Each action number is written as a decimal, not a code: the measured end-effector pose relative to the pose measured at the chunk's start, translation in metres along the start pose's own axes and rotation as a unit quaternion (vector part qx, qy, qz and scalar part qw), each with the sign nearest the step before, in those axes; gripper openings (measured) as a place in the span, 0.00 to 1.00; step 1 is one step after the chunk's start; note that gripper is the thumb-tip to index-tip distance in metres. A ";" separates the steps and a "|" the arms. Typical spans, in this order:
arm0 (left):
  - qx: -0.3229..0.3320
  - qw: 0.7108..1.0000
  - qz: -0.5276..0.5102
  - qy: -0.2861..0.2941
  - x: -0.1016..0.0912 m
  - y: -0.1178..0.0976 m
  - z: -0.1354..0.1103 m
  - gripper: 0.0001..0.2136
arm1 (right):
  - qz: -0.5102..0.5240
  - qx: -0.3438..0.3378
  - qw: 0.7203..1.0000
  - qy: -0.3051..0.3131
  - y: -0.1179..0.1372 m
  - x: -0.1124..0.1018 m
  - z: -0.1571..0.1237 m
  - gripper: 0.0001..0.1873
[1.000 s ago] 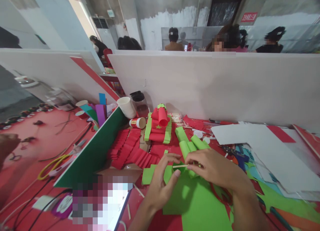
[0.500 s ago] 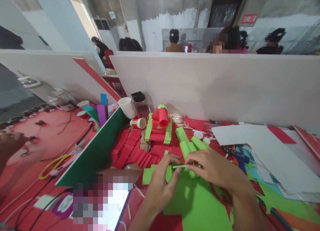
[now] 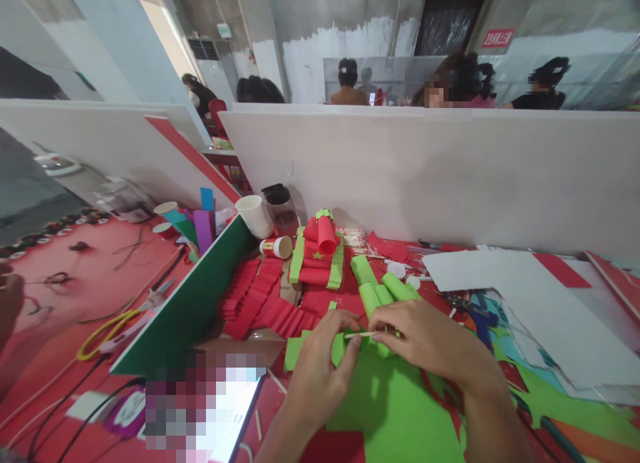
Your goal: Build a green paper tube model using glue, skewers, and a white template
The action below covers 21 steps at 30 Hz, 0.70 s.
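Note:
A thin pale wooden stick (image 3: 361, 334) lies level between my two hands. My right hand (image 3: 425, 333) is closed, pinching the stick's right end between thumb and fingers. My left hand (image 3: 323, 366) curls its fingers and thumb around a small piece of green paper (image 3: 354, 343) at the other end of the stick; part of that paper is hidden. Beneath both hands spreads a large green sheet (image 3: 405, 403). Several rolled green paper tubes (image 3: 373, 296) lie just beyond my right hand. Farther back stands a red and green paper tank model (image 3: 319, 256) with a star.
Pleated red paper strips (image 3: 250, 296) lie left of the model. A lit phone (image 3: 225, 409) is near my left forearm. A green divider board (image 3: 185, 303) separates a neighbouring place, where a person's hand (image 3: 10, 303) shows. White boards (image 3: 545, 309) and a glue gun (image 3: 480, 319) lie at right.
My hands and the stick have barely moved. At the far left, the other person's hand has shifted toward the frame edge.

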<state>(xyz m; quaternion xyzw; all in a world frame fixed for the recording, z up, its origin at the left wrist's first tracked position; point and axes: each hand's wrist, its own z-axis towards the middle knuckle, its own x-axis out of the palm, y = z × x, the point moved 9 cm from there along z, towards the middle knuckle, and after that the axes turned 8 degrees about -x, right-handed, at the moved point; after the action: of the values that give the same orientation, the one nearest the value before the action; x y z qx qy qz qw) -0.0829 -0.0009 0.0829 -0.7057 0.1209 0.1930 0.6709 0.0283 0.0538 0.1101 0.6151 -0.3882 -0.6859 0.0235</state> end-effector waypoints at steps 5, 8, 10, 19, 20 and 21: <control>-0.007 0.999 0.033 0.009 0.000 -0.005 0.000 0.07 | -0.004 0.000 1.000 -0.004 0.001 -0.001 -0.001 0.08; -0.009 0.999 0.049 0.010 -0.001 -0.007 0.000 0.06 | -0.007 0.001 1.000 -0.005 0.001 -0.001 0.000 0.09; -0.008 0.998 0.058 0.009 -0.002 -0.008 0.000 0.06 | -0.009 0.001 1.000 -0.005 0.001 -0.001 0.000 0.09; -0.015 0.996 0.093 0.003 -0.003 -0.009 0.000 0.06 | -0.030 0.003 1.000 -0.001 0.003 -0.001 -0.004 0.11; -0.015 0.995 0.095 0.003 -0.002 -0.009 0.000 0.07 | -0.032 0.003 0.999 -0.001 0.004 -0.002 -0.005 0.11; -0.014 0.995 0.097 0.005 -0.002 -0.010 0.000 0.07 | -0.032 0.004 0.999 -0.002 0.004 -0.002 -0.005 0.11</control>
<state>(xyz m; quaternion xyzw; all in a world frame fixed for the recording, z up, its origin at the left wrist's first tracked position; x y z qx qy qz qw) -0.0806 -0.0006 0.0928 -0.7007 0.1891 0.2550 0.6389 0.0312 0.0494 0.1144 0.6259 -0.3705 -0.6863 -0.0018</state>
